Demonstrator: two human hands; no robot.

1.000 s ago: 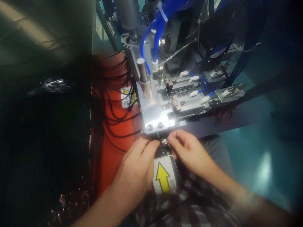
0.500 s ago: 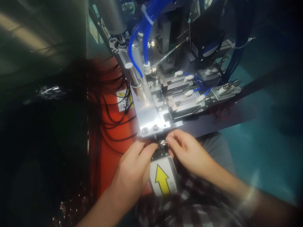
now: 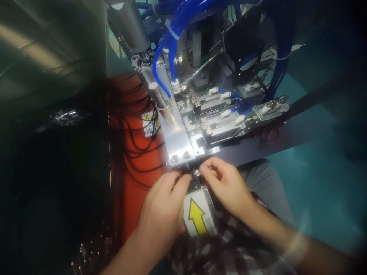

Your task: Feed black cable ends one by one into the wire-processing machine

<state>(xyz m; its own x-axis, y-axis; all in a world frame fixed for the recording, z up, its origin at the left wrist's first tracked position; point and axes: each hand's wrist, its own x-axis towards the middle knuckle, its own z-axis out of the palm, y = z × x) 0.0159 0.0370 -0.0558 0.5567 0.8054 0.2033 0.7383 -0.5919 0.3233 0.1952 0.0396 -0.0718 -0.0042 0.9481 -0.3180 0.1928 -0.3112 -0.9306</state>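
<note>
Both my hands meet at the front end of a metal machine (image 3: 179,139). My left hand (image 3: 164,200) is closed, thumb and fingers pinched at the left of a small shiny metal piece (image 3: 197,173). From the right, my right hand (image 3: 223,181) pinches at the same piece, its fingertips closed. The piece is too small to name, and which fingers actually grip it is partly hidden. Under the fingers lies a dark fixture (image 3: 195,186). Just below it is a white plate with a yellow arrow (image 3: 197,215).
Blue air hoses (image 3: 183,19) arch over the machine beside a steel cylinder (image 3: 130,28). Pneumatic slides (image 3: 220,126) with white fittings stand at the right. Black cables (image 3: 134,147) cross an orange surface (image 3: 134,194) on the left. Small metal pieces (image 3: 67,115) lie in the dark area further left.
The camera view has shifted slightly. My hands stay at the same spot, with my right fingertips slightly left and the small metal piece still between the two hands.
</note>
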